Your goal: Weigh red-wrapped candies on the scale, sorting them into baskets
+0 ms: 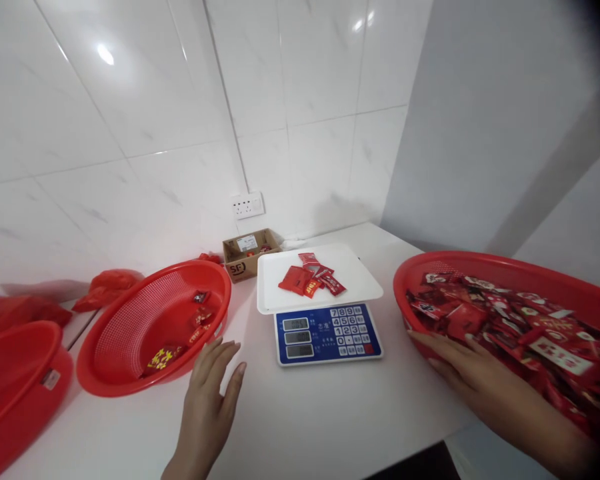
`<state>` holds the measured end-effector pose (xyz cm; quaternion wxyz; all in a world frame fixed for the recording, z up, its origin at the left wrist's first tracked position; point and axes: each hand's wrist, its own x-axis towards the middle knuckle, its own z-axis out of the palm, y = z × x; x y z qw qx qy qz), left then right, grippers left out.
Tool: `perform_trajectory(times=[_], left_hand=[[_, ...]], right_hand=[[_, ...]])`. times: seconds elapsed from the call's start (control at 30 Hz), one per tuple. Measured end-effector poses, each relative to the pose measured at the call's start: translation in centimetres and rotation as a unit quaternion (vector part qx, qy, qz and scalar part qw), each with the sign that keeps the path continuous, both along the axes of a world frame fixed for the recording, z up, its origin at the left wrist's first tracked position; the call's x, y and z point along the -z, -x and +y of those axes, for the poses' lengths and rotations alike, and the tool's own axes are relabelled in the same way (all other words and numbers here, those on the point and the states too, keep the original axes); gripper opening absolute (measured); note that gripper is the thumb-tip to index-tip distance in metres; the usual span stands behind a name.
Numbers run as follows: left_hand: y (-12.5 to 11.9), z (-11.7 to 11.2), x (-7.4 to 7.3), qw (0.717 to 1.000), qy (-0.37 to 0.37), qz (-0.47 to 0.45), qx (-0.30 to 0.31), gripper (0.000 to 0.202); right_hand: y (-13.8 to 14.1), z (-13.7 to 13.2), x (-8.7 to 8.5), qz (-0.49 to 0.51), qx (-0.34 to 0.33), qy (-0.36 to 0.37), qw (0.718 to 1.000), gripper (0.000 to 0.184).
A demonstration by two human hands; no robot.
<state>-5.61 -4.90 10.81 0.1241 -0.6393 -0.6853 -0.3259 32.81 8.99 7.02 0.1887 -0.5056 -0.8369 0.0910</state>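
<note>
My left hand (209, 387) hovers over the table beside a red plastic basket (115, 317), thumb apart from the fingers, holding nothing. A few wrapped sweets (163, 357) lie in that basket. My right hand (463, 373) is stretched out at the near rim of a larger red basket (405, 267), its fingers extended; whether they touch the rim I cannot tell. Many red packets (505, 307) fill this basket. Between my hands stands a blue and white digital scale (325, 333). Several red packets (313, 275) rest on its white tray (357, 283).
Behind the scale is a small cardboard box (237, 268) with some items inside. Another red basket (20, 387) stands at the far left, near red plastic bags (107, 288). A tiled wall with a socket (248, 205) backs the white table (280, 413).
</note>
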Motion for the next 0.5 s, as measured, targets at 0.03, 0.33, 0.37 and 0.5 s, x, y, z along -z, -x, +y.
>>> perform_trajectory(times=[0.03,0.33,0.37,0.5], left_hand=[[0.0,-0.2,0.1,1.000,0.005,0.003,-0.003,0.028],[-0.2,-0.4,0.3,0.999,0.033,0.039,-0.015,0.029],[-0.5,-0.2,0.2,0.998,0.034,0.044,-0.014,0.029],[-1.5,0.5,-0.1,0.997,0.026,0.066,-0.014,0.029]], right_hand=[[0.0,0.0,0.1,-0.002,-0.002,-0.003,1.000,0.044],[-0.2,-0.1,0.3,-0.003,0.009,-0.005,1.000,0.046],[-0.3,0.0,0.4,-0.004,0.006,-0.004,1.000,0.045],[-0.8,0.3,1.3,-0.017,-0.038,-0.020,0.999,0.045]])
